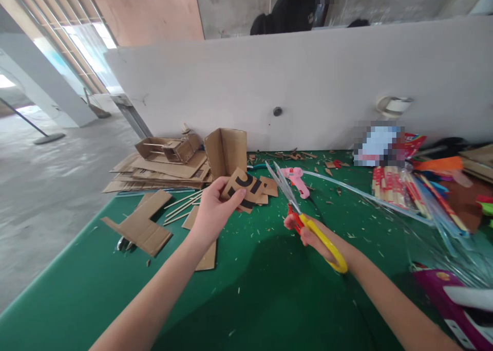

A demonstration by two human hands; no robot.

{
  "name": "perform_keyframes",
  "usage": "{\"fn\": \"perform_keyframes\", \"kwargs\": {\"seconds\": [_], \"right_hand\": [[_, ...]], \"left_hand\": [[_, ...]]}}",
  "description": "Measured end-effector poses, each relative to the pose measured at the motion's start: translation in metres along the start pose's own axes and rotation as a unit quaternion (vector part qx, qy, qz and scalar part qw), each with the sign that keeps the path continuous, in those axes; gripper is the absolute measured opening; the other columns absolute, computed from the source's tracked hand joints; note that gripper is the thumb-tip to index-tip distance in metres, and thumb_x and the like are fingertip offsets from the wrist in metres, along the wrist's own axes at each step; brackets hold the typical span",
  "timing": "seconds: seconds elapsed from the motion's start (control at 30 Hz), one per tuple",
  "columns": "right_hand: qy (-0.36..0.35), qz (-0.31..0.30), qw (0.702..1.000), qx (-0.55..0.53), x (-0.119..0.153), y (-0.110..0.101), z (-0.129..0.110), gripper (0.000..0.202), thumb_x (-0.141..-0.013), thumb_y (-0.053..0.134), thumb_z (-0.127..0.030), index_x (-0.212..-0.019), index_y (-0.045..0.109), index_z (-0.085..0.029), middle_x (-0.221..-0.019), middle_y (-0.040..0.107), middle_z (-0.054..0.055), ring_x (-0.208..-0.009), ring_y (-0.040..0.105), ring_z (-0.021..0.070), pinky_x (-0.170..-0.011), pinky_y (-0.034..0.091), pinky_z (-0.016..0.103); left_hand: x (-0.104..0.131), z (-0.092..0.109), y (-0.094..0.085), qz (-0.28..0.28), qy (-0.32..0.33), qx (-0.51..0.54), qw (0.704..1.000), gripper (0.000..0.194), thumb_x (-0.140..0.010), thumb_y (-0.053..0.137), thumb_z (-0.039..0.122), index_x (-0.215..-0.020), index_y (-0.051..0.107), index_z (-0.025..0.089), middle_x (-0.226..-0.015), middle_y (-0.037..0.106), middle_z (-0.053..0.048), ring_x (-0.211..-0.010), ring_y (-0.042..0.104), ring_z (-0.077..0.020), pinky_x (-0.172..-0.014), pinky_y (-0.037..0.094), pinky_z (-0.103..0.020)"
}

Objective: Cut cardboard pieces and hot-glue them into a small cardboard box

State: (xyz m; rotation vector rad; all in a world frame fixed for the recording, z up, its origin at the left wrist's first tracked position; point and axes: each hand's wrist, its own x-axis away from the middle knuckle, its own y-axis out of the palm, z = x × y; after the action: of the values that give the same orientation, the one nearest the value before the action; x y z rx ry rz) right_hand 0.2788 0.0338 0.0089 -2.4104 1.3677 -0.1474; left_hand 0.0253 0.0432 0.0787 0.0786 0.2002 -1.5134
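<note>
Above a green worktop (239,299), a small printed cardboard piece (246,189) with bold black markings is held in a person's left hand (217,202), thumb on its face and fingers curled beneath. The right hand (314,238) grips a pair of scissors (285,186) with red and yellow handles, blades slightly parted and angled up and away from the wearer, apart from the cardboard.

Just beyond the scissors lies a pink glue gun (298,180). Behind the left hand, a folded cardboard panel (227,153) stands upright beside a stack of flat cardboard (169,171) carrying a small cardboard structure (183,149). Thin wooden sticks (183,207) lie to the left of that hand, near an angular cardboard cutout (144,225).

Red-and-cream bundled sticks (391,186) sit at right, with a purple object (442,299) closer in. Small scraps dot the green surface. A pale partition (308,84) borders the far edge; beyond it, a person in dark clothing (292,12) is partly visible.
</note>
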Motion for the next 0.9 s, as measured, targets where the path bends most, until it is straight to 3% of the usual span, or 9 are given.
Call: {"fn": "perform_keyframes", "kwargs": {"seconds": [0.17,0.4,0.7,0.9], "right_hand": [[-0.01,0.004,1.0,0.017,-0.001,0.005,0.001,0.059,-0.079,0.041,-0.075,-0.097,0.053,-0.021,-0.092,0.058,0.009,-0.08,0.057,0.0214,-0.063,0.049,0.031],[-0.006,0.034,0.999,0.014,-0.001,0.012,0.001,0.058,-0.077,0.041,-0.076,-0.09,0.053,-0.021,-0.082,0.057,0.007,-0.072,0.053,0.0196,-0.056,0.044,0.029],[0.016,0.005,0.999,0.033,-0.003,0.008,-0.007,0.054,-0.079,0.042,-0.074,-0.078,0.047,-0.02,-0.068,0.048,0.002,-0.056,0.043,0.0132,-0.05,0.037,0.026],[0.025,0.055,0.994,0.091,-0.003,0.014,-0.004,0.05,-0.085,0.038,-0.068,-0.07,0.042,-0.02,-0.062,0.041,-0.001,-0.052,0.036,0.0112,-0.047,0.03,0.025]], "left_hand": [[-0.01,0.011,0.003,-0.009,0.044,-0.006,0.999,0.029,-0.076,0.068,0.034,-0.099,0.065,0.016,-0.083,0.068,-0.002,-0.074,0.064,-0.0152,-0.063,0.057,-0.025],[-0.011,0.008,0.011,-0.077,-0.011,0.059,0.995,0.03,-0.078,0.066,0.035,-0.102,0.061,0.018,-0.085,0.068,-0.003,-0.069,0.068,-0.0168,-0.057,0.061,-0.03],[-0.009,0.01,0.012,-0.075,0.011,0.044,0.996,0.028,-0.078,0.066,0.036,-0.098,0.061,0.016,-0.086,0.067,-0.004,-0.073,0.067,-0.0175,-0.057,0.063,-0.03],[-0.008,0.011,0.011,-0.076,0.013,0.031,0.997,0.026,-0.079,0.065,0.036,-0.095,0.061,0.015,-0.086,0.069,-0.005,-0.069,0.068,-0.0175,-0.057,0.063,-0.03]]}}
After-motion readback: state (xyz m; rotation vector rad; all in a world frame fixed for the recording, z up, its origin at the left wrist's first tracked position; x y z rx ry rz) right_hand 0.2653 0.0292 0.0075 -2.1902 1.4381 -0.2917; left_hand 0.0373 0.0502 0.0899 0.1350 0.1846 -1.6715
